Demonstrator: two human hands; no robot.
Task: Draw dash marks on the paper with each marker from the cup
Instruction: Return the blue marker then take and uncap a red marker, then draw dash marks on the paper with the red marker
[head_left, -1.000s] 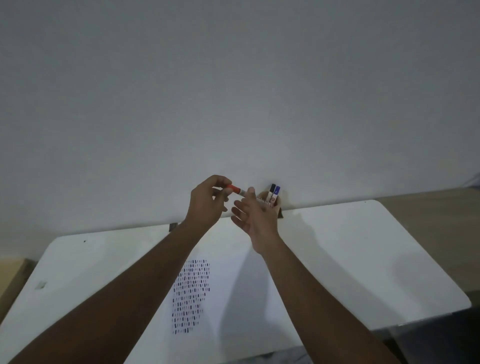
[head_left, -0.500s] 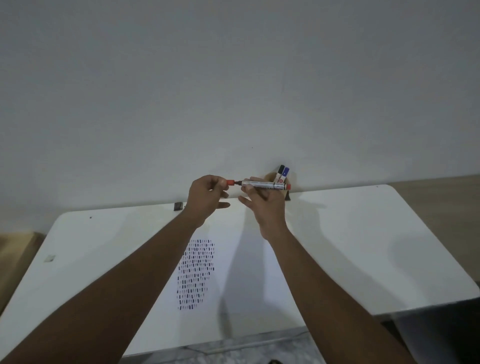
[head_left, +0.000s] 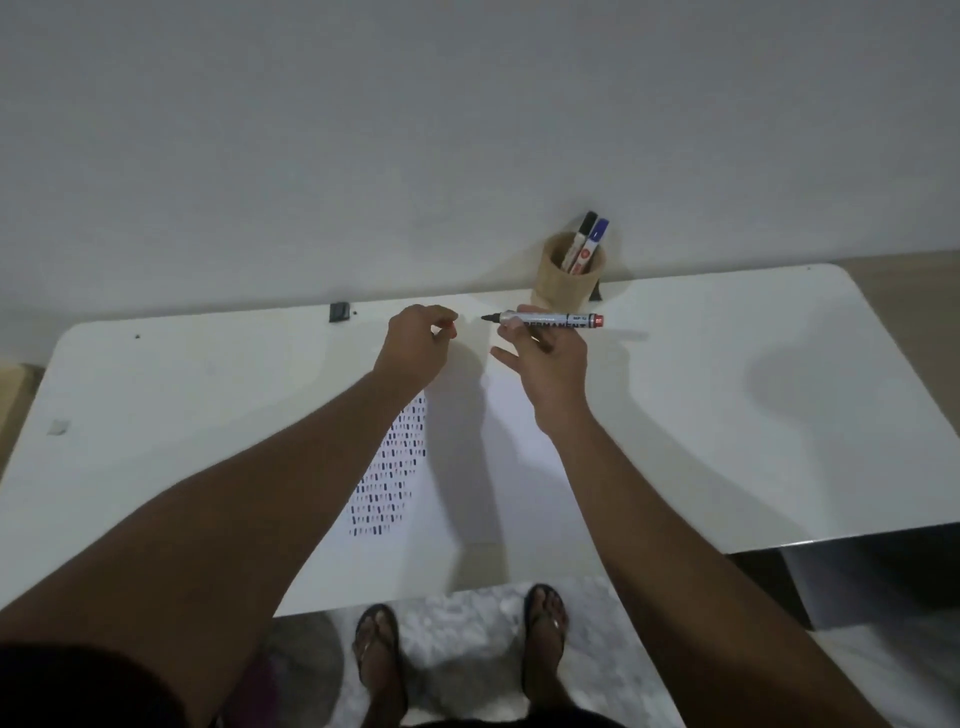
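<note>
Fingers (head_left: 511, 326) of the right hand (head_left: 550, 358) hold an uncapped red-ended marker (head_left: 545, 318).

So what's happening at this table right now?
A person stands at a white table with a sheet of paper already partly filled with small dash marks. The right hand holds an uncapped marker level above the paper, tip pointing left. The left hand is pinched shut on its red cap, clear of the marker. Two more markers, one black-capped and one blue-capped, stand in a brown cup at the table's far edge.
</note>
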